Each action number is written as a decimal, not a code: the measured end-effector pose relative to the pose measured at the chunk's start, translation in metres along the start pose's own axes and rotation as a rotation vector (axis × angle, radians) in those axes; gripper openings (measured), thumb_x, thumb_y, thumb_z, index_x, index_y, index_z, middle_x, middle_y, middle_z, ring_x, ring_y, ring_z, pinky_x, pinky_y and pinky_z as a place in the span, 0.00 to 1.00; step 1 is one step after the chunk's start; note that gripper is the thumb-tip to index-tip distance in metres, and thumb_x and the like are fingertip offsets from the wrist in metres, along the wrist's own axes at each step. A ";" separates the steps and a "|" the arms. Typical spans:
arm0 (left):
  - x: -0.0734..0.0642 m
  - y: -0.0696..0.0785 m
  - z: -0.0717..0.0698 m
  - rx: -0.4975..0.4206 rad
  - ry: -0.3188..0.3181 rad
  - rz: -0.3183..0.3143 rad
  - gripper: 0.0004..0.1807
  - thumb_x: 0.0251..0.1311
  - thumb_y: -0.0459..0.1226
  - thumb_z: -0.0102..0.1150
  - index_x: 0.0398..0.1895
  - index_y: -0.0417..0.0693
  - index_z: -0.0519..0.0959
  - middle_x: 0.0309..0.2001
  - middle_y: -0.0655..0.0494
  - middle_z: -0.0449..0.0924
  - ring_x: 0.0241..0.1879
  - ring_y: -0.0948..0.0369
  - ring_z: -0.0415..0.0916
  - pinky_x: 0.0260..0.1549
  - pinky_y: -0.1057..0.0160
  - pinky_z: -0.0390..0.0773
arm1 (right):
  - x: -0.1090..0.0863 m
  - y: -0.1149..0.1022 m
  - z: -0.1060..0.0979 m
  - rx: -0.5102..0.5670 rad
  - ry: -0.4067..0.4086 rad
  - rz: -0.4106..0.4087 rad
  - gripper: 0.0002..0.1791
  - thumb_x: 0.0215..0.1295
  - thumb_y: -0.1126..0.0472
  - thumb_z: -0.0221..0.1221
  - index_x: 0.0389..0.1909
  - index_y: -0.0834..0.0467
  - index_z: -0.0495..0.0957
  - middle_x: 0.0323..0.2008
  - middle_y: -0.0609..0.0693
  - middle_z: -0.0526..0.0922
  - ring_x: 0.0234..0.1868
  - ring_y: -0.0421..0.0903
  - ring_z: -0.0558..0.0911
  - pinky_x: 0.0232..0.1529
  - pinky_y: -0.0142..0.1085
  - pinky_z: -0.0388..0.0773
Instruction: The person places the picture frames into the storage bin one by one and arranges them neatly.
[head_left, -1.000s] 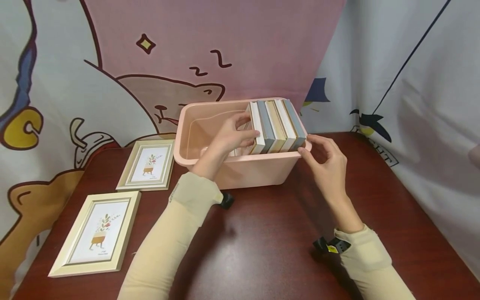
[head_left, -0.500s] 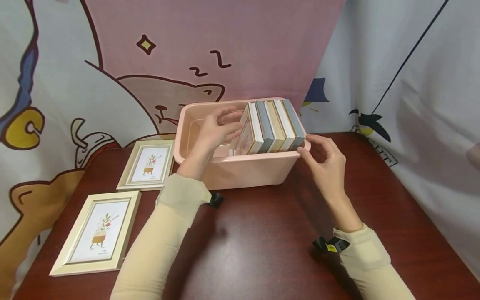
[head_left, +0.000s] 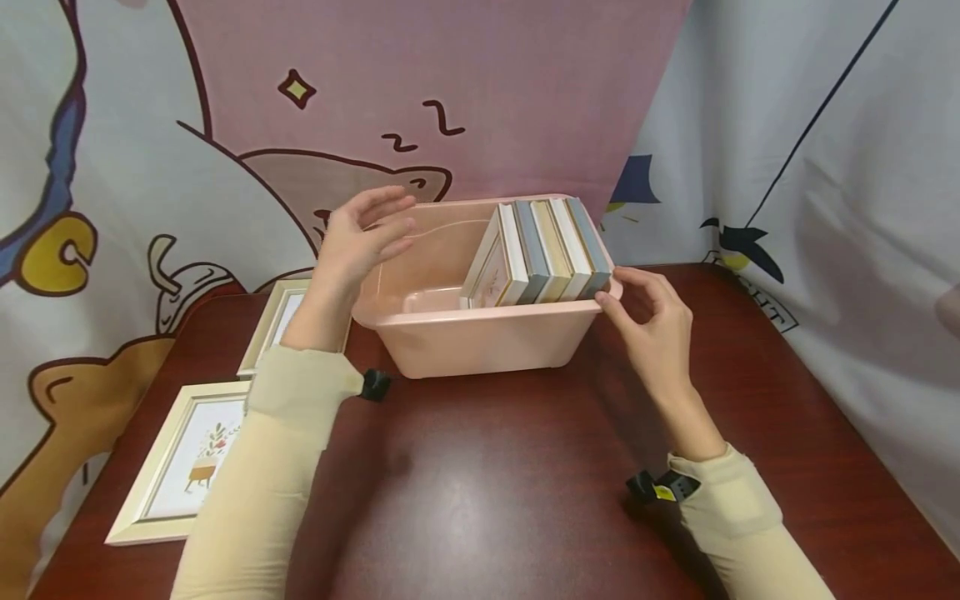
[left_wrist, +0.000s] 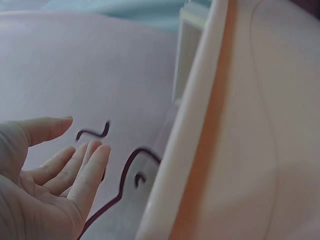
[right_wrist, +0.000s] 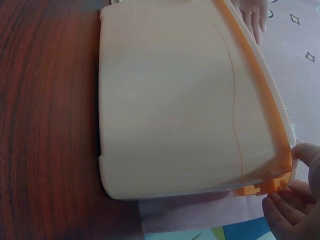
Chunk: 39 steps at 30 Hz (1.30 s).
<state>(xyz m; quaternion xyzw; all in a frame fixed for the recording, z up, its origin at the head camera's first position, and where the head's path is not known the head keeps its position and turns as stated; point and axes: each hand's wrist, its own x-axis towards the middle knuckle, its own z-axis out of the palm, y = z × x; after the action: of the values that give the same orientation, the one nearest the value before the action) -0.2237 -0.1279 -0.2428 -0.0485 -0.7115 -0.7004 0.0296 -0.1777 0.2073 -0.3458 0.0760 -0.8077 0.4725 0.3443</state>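
Observation:
A pink plastic bin (head_left: 480, 343) stands on the table, with several picture frames (head_left: 557, 250) in white, blue and cream packed on edge at its right end, leaning slightly. My left hand (head_left: 358, 237) is raised over the bin's left end, fingers spread loosely and holding nothing; the left wrist view shows the same hand (left_wrist: 60, 180) apart from the rim. With thumb and fingers my right hand (head_left: 656, 325) pinches the bin's rim at its near right corner. In the right wrist view the thumb of this hand (right_wrist: 305, 195) lies on the rim, the fingers beneath it.
Two cream picture frames with plant prints lie flat at the left: one near (head_left: 198, 458), one farther back (head_left: 279, 323), both partly covered by my left arm. A cartoon-printed curtain (head_left: 540, 100) hangs behind the dark red wooden table (head_left: 480, 492).
My left hand has let go of the leftmost frame in the bin and moved up and left, away from the row. My right hand stays on the rim.

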 end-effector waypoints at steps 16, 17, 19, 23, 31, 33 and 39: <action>-0.043 -0.030 -0.117 -0.048 0.264 -0.047 0.30 0.61 0.36 0.66 0.67 0.47 0.71 0.55 0.59 0.79 0.46 0.68 0.82 0.42 0.73 0.84 | 0.001 -0.001 0.002 0.002 0.000 -0.012 0.20 0.56 0.65 0.72 0.52 0.59 0.84 0.49 0.56 0.86 0.50 0.24 0.79 0.51 0.16 0.73; -0.046 -0.035 -0.124 -0.057 0.283 -0.063 0.30 0.61 0.36 0.66 0.67 0.47 0.71 0.55 0.60 0.79 0.46 0.69 0.82 0.41 0.74 0.84 | 0.002 -0.001 0.002 -0.003 0.002 -0.014 0.20 0.56 0.64 0.72 0.52 0.58 0.84 0.49 0.56 0.86 0.50 0.24 0.79 0.51 0.16 0.73; -0.053 -0.045 -0.137 -0.073 0.324 -0.099 0.30 0.61 0.36 0.66 0.67 0.48 0.71 0.53 0.63 0.80 0.44 0.70 0.81 0.40 0.75 0.84 | 0.002 -0.001 0.002 -0.010 0.004 -0.017 0.20 0.56 0.64 0.72 0.51 0.58 0.84 0.49 0.56 0.86 0.50 0.23 0.78 0.52 0.16 0.72; -0.068 -0.065 -0.160 -0.112 0.386 -0.166 0.26 0.63 0.35 0.64 0.64 0.51 0.72 0.48 0.66 0.80 0.42 0.72 0.82 0.36 0.75 0.84 | 0.002 -0.001 0.001 -0.017 0.006 -0.021 0.20 0.56 0.64 0.72 0.51 0.58 0.84 0.49 0.55 0.87 0.50 0.23 0.78 0.52 0.16 0.71; -0.094 -0.106 -0.195 -0.199 0.477 -0.252 0.18 0.62 0.31 0.64 0.52 0.54 0.74 0.37 0.70 0.84 0.32 0.73 0.84 0.30 0.73 0.85 | 0.001 0.000 0.000 -0.008 0.006 -0.025 0.20 0.55 0.65 0.72 0.51 0.58 0.85 0.48 0.55 0.87 0.50 0.23 0.78 0.53 0.17 0.72; -0.099 -0.115 -0.200 -0.197 0.505 -0.287 0.17 0.62 0.31 0.64 0.51 0.55 0.74 0.36 0.70 0.84 0.32 0.73 0.83 0.30 0.73 0.85 | 0.001 0.001 0.000 -0.009 0.006 -0.021 0.20 0.55 0.65 0.72 0.51 0.58 0.85 0.49 0.55 0.87 0.50 0.23 0.78 0.54 0.17 0.73; -0.110 -0.140 -0.215 -0.174 0.556 -0.351 0.19 0.59 0.32 0.67 0.52 0.55 0.75 0.36 0.71 0.83 0.33 0.75 0.82 0.31 0.77 0.83 | 0.001 0.000 0.001 -0.008 0.009 -0.012 0.20 0.55 0.65 0.72 0.51 0.58 0.85 0.49 0.56 0.86 0.50 0.24 0.78 0.54 0.17 0.73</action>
<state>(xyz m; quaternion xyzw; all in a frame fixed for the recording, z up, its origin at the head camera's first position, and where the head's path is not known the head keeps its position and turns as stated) -0.1359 -0.3481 -0.3907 0.2650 -0.6113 -0.7394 0.0972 -0.1785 0.2068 -0.3457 0.0772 -0.8076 0.4674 0.3512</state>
